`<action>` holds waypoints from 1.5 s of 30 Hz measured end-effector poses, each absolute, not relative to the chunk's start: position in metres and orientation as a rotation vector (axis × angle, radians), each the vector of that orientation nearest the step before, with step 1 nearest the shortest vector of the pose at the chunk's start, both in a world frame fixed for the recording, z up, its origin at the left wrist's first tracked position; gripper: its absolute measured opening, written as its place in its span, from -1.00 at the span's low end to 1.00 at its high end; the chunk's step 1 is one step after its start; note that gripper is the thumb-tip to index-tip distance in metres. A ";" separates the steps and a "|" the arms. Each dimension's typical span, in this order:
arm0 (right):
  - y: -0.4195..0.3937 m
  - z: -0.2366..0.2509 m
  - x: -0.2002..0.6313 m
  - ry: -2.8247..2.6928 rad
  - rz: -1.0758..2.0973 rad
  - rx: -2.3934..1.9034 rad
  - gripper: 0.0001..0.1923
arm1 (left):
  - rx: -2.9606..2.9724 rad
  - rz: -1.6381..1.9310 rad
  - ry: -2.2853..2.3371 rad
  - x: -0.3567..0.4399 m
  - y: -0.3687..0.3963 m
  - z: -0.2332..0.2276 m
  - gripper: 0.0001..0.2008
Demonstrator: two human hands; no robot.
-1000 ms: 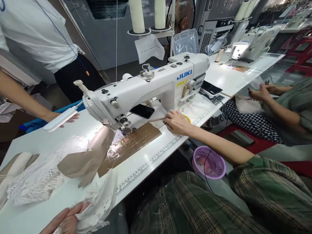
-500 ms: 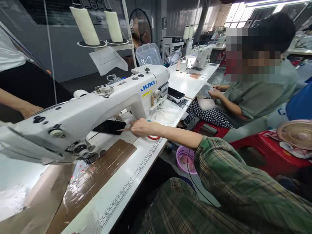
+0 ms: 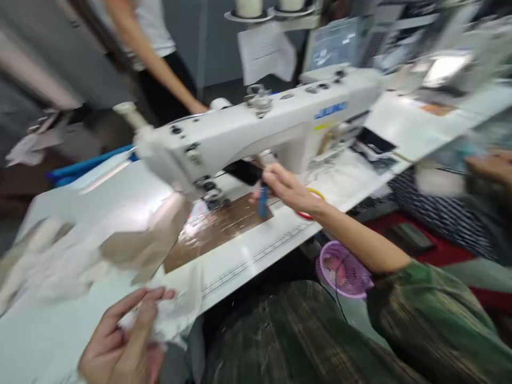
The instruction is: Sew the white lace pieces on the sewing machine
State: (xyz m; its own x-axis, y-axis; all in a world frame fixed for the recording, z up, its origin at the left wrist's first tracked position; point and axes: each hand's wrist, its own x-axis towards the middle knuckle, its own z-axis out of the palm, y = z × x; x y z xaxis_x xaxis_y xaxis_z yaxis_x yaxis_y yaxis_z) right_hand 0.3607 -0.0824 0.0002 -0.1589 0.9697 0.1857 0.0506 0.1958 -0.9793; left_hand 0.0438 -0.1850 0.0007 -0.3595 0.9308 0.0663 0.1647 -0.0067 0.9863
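At the lower left, my left hand (image 3: 124,333) pinches a piece of thin white fabric (image 3: 182,301) at the table's front edge. My right hand (image 3: 286,186) reaches under the arm of the white sewing machine (image 3: 276,120). Its fingers are closed on a small blue tool (image 3: 262,200) pointing downward, too blurred to name more exactly. A dark phone (image 3: 244,172) lies just behind that hand. Below the tool, a brown strip with clear film (image 3: 224,224) covers the table by the needle area. Red and yellow rings (image 3: 316,193) lie beside my right wrist.
Beige and white cloth pieces (image 3: 144,240) lie on the left of the table. Another phone (image 3: 376,140) rests right of the machine. A purple basket (image 3: 346,269) stands on the floor. One person's arm (image 3: 160,69) is behind the machine; another person's hands (image 3: 492,165) are at right.
The view has swung left. My left hand has come into sight with white fabric. My right hand has drawn toward the machine's front, and the blue tool now shows in it.
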 end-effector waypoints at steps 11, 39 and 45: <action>-0.102 -0.033 0.274 -1.470 1.635 -1.019 -0.53 | 0.820 1.740 1.506 0.020 -0.202 -0.011 -0.64; -0.095 -0.028 0.238 -1.164 1.641 -1.334 -0.44 | 1.068 1.263 1.184 0.044 -0.194 -0.015 -0.79; -0.117 -0.015 0.264 -1.338 1.601 -1.159 -0.57 | 1.303 1.174 0.992 0.062 -0.153 -0.013 -0.63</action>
